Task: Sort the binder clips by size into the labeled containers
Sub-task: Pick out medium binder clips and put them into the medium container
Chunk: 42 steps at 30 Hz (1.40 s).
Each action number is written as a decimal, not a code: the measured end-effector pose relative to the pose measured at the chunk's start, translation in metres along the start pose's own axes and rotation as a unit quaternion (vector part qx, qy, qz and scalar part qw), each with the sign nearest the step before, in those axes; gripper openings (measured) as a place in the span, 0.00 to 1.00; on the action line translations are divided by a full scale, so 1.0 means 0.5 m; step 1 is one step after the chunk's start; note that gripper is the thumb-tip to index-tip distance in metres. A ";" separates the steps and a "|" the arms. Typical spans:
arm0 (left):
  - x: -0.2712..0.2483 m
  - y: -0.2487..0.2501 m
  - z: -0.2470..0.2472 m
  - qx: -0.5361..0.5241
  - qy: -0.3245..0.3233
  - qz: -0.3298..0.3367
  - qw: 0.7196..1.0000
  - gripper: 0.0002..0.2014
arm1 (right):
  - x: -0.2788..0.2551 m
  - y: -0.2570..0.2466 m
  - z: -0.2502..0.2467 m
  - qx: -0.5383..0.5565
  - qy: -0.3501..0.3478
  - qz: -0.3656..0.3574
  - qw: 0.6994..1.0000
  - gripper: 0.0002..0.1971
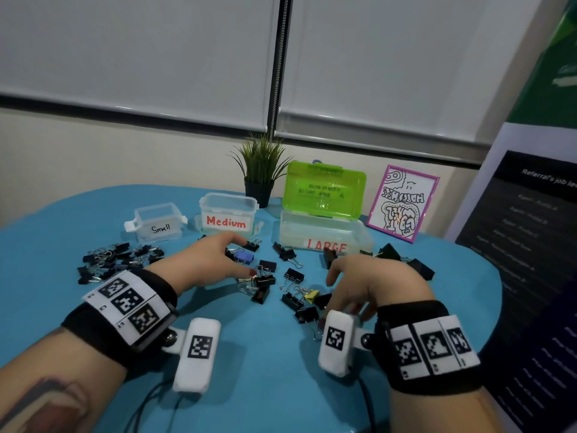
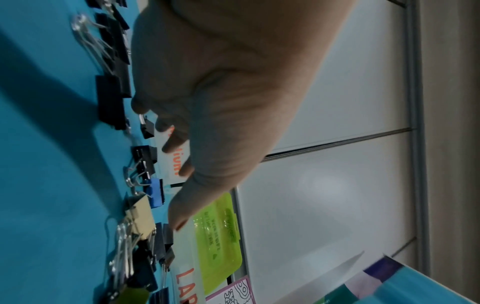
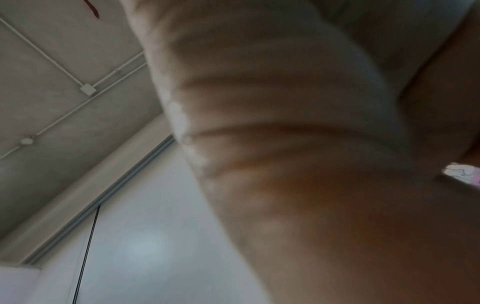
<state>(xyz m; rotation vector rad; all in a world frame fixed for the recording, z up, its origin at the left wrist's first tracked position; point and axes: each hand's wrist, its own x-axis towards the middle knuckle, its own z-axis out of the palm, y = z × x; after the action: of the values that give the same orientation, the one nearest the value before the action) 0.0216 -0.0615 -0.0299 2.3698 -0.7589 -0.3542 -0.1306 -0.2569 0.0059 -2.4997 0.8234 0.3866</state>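
Left hand [image 1: 215, 260] reaches over binder clips [image 1: 265, 279] (grip apparently loose)

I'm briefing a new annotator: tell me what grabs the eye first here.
The lime-green lid of the Large container stands open at the back right of the turquoise table. Black binder clips lie scattered mid-table, with both hands, the left hand and the right hand, over them. The Small container and the Medium container look empty.

The right hand [image 1: 368, 282] hides its fingers; lid [image 1: 324, 190] writing is illegible.
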 end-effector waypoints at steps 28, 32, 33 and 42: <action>0.042 -0.046 0.011 -0.103 0.003 -0.052 0.993 0.38 | 0.200 -0.132 0.052 0.059 0.084 -0.122 0.987 0.20; 0.053 -0.053 0.010 -0.124 0.024 -0.064 0.990 0.41 | 0.199 -0.121 0.055 0.130 0.070 -0.154 0.977 0.13; 0.055 -0.053 0.008 -0.130 0.032 -0.066 0.989 0.40 | 0.197 -0.121 0.057 0.152 0.072 -0.161 0.972 0.12; 0.071 -0.061 -0.003 -0.125 0.075 -0.086 0.986 0.39 | 0.205 -0.158 0.085 0.196 0.045 -0.215 0.956 0.22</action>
<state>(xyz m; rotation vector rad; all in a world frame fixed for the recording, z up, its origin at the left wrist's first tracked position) 0.0637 -0.0622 -0.0500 2.1993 -0.4161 -0.3183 -0.0069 -0.2284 -0.0433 -2.2437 0.3253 -0.0412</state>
